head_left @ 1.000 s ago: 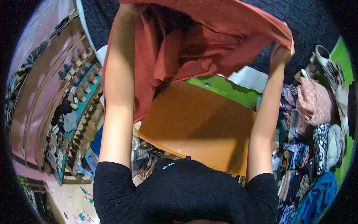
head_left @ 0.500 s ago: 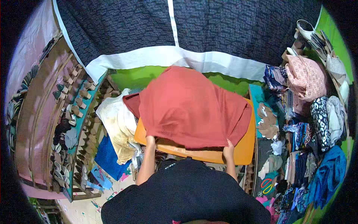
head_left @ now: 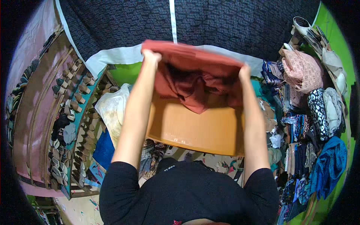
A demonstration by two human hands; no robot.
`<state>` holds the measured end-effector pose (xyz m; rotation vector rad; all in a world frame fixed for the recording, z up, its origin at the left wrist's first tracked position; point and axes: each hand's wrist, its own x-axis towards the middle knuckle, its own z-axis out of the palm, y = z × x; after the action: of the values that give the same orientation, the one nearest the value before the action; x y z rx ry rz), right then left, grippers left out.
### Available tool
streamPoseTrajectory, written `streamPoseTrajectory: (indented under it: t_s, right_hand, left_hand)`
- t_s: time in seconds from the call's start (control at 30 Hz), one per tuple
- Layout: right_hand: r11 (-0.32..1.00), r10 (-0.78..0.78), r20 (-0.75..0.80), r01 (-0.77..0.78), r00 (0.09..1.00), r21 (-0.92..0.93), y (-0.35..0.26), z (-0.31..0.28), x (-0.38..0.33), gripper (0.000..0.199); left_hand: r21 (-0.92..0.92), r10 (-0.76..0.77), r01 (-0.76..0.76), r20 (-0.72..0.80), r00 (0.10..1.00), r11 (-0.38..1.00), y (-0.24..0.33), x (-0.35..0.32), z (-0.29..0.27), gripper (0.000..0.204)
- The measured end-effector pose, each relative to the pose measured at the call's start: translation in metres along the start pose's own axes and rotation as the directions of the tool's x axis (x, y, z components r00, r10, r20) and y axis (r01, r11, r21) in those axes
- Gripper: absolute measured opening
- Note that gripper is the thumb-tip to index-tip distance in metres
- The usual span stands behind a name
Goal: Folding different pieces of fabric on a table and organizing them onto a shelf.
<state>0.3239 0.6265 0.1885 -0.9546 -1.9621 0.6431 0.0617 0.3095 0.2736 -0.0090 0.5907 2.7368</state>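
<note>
Both arms are stretched up and forward, holding a rust-red cloth [head_left: 200,80] above an orange-brown tabletop [head_left: 195,127]. My left hand [head_left: 152,56] is closed on the cloth's upper left corner. At its upper right corner my right hand [head_left: 244,71] is closed too, slightly blurred. Between the hands the upper edge is pulled fairly straight and smeared by motion. Below it the fabric hangs in loose, dark folds, with one point drooping over the table's far half. The near half of the tabletop is bare.
A rack of shoe lasts [head_left: 77,108] stands at the left. White stained cloth [head_left: 112,108] and blue fabric [head_left: 103,148] lie beside the table. Shelves at the right carry folded fabrics and a pink bundle [head_left: 302,71]. A dark curtain [head_left: 120,26] hangs behind; scraps litter the floor.
Both hands have risen and moved away from me, lifting the cloth's near edge off the table's front. The cloth, spread and billowing before, now hangs bunched from my hands, baring the tabletop.
</note>
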Motion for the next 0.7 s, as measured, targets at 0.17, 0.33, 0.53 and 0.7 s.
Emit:
streamPoseTrajectory:
  t_s: [0.17,0.33,0.53,0.7]
  right_hand:
    - [0.591,-0.142,-0.446,0.437,0.884,0.678,-0.108,-0.116,0.07,0.026]
    - [0.514,-0.784,-0.536,0.813,0.314,-0.275,-0.169,-0.195,-0.045,0.066]
    - [0.871,-0.487,-0.239,0.448,0.84,-0.201,-0.012,-0.121,-0.207,0.032]
    - [0.986,0.044,0.153,-0.018,0.987,-0.164,0.055,-0.083,-0.362,0.03]
  left_hand:
    - [0.09,0.155,-0.239,0.538,0.829,0.967,0.053,-0.035,0.098,0.043]
    - [0.191,0.12,-0.378,0.74,0.661,0.906,0.132,-0.047,0.034,0.03]
    - [0.733,0.13,-0.464,0.466,0.875,0.497,0.104,-0.063,-0.174,0.023]
    - [0.769,-0.252,0.182,-0.029,0.967,0.612,0.055,-0.164,-0.247,0.028]
